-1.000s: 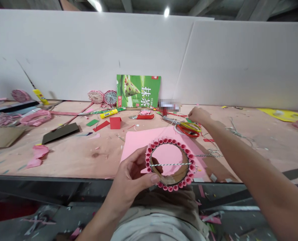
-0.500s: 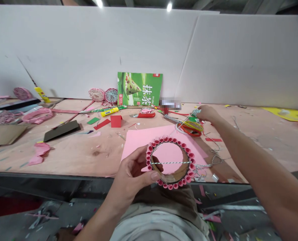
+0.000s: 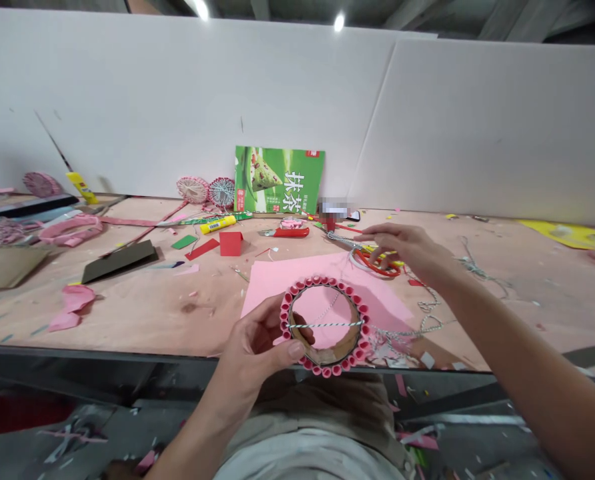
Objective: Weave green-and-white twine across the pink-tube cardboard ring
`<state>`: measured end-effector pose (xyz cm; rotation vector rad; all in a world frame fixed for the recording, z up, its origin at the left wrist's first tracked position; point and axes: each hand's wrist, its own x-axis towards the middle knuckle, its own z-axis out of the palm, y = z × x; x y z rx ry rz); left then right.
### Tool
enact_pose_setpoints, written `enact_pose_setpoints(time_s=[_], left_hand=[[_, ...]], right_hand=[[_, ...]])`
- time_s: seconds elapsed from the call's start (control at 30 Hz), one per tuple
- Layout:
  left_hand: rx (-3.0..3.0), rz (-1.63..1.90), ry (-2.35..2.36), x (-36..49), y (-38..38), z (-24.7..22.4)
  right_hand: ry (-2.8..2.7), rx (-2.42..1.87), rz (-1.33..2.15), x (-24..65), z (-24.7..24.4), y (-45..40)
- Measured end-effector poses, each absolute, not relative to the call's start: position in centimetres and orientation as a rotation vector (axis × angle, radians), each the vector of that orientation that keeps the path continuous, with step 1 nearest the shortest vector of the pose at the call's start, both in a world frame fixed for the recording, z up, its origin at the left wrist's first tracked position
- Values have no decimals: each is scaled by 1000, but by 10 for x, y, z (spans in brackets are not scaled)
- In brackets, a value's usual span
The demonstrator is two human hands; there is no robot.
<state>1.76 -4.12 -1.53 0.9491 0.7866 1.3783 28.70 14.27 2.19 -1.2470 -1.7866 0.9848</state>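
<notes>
My left hand (image 3: pixel 265 343) grips a cardboard ring (image 3: pixel 345 347) at its left side, thumb in front and fingers behind. Small rolled pink paper tubes (image 3: pixel 362 313) line its outer edge. A green-and-white twisted cord (image 3: pixel 327 325) runs straight across the opening, and more cord shows behind it. My right hand (image 3: pixel 402 247) hovers over a pair of scissors (image 3: pixel 377 267) with orange handles, its fingers stretched leftward and apart. Whether it touches the handles I cannot tell. Under the ring lies a pink paper sheet (image 3: pixel 272 280).
A green printed box panel (image 3: pixel 277 180) leans on the white wall (image 3: pixel 177 93). A red utility knife (image 3: pixel 290 233), a yellow glue stick (image 3: pixel 218 225) and a folded red paper (image 3: pixel 231 244) lie behind the sheet. Loose cord (image 3: pixel 427 325) trails at right. Two wound discs (image 3: pixel 193 189) stand at the back.
My right hand has moved left and nearer, from a bundle of cord to above the scissors, its fingers now extended. The ring, still in my left hand, has shifted slightly left.
</notes>
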Motion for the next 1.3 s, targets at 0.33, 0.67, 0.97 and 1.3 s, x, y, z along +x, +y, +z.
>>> enact_pose_setpoints(time_s=[0.33, 0.67, 0.97, 1.3], left_hand=[[977, 1400, 794, 15, -40, -18], [967, 1361, 828, 14, -40, -19], [930, 1389, 820, 15, -39, -22], [902, 1377, 849, 19, -45, -21]], right_hand=[[-1923, -932, 432, 265, -1, 59], [-1647, -1094, 716, 268, -2, 104], [-1514, -1142, 342, 306, 32, 156], [-1485, -1090, 347, 314, 23, 160]])
